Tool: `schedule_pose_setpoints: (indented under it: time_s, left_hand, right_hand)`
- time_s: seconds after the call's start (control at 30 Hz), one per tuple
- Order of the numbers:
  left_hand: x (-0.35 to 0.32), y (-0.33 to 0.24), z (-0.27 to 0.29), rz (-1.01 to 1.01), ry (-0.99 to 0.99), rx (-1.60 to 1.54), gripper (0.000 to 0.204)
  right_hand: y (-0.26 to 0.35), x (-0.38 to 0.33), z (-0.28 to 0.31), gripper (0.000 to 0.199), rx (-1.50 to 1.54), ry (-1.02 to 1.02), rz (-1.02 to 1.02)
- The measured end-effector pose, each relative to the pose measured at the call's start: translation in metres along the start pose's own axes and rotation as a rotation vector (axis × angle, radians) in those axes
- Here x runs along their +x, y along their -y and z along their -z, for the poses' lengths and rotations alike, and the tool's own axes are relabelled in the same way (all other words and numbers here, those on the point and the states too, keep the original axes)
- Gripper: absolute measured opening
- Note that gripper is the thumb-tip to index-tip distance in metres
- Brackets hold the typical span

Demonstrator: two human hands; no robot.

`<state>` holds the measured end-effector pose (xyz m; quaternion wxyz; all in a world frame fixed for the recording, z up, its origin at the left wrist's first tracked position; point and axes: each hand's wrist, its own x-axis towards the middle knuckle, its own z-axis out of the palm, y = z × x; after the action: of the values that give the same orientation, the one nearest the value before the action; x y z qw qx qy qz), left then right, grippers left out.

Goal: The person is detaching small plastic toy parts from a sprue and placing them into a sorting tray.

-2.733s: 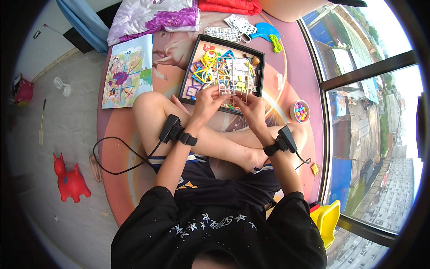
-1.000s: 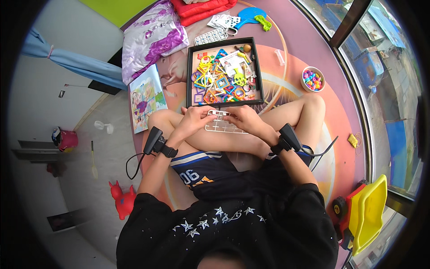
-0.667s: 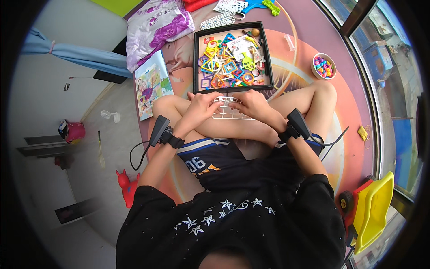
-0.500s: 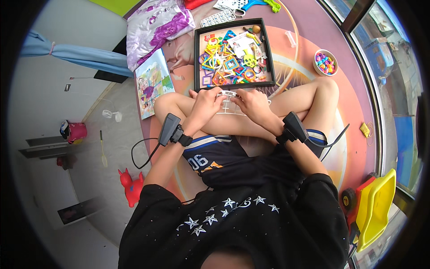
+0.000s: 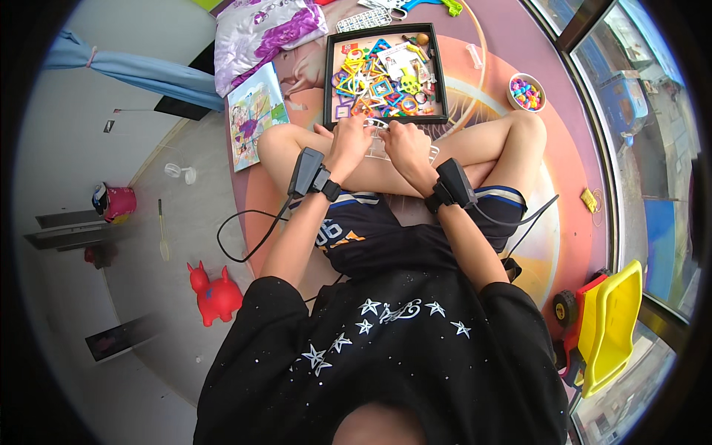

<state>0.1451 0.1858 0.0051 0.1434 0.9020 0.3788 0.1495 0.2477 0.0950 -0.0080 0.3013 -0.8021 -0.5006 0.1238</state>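
Just beyond my crossed legs, a white openwork plastic rack (image 5: 378,150) lies between my two hands; much of it is covered by them. My left hand (image 5: 350,144) has its fingers bent over the rack's left part. My right hand (image 5: 407,153) grips its far edge, and a ribbed end of the rack shows past that wrist. The fingertips of both hands come close together at the far rim. Beyond them is a black-rimmed tray (image 5: 328,81) heaped with colourful plastic shapes (image 5: 382,87), rings and small toys.
A white bowl (image 5: 512,101) of bright little pieces stands right of the tray. Left lie a picture board (image 5: 256,115) and a white-purple cloth (image 5: 248,37). Another white grid (image 5: 363,21) lies behind the tray. A yellow toy truck (image 5: 612,326) is at the lower right.
My hands have drawn closer together on the rack, the right one moving left and turning. The rack's ribbed right end now shows more. The whole view has shifted a little.
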Motion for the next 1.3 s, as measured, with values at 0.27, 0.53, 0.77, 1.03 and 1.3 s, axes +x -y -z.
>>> schedule_pose_setpoints:
  time_s: [0.27, 0.53, 0.77, 1.03, 1.3]
  left_hand:
    - [0.018, 0.012, 0.023, -0.022, 0.396, -0.498, 0.024]
    - [0.030, 0.013, 0.020, -0.045, 0.630, -0.670, 0.024]
    - [0.024, 0.021, -0.032, -0.102, 0.158, -0.169, 0.024]
    - [0.012, 0.033, -0.071, 0.180, 0.214, -0.254, 0.027]
    - [0.010, 0.031, -0.037, 0.282, 0.410, -0.718, 0.025]
  right_hand:
    - [-0.029, 0.000, 0.024, 0.026, 0.189, 0.075, 0.140]
    - [-0.050, 0.043, 0.057, 0.025, -0.022, 0.151, 0.644]
    - [-0.038, 0.042, 0.013, 0.024, -0.184, 0.140, 0.316]
    - [-0.035, 0.039, -0.015, 0.019, -0.272, 0.172, 0.233]
    - [-0.044, 0.040, 0.019, 0.027, -0.100, 0.272, 0.173]
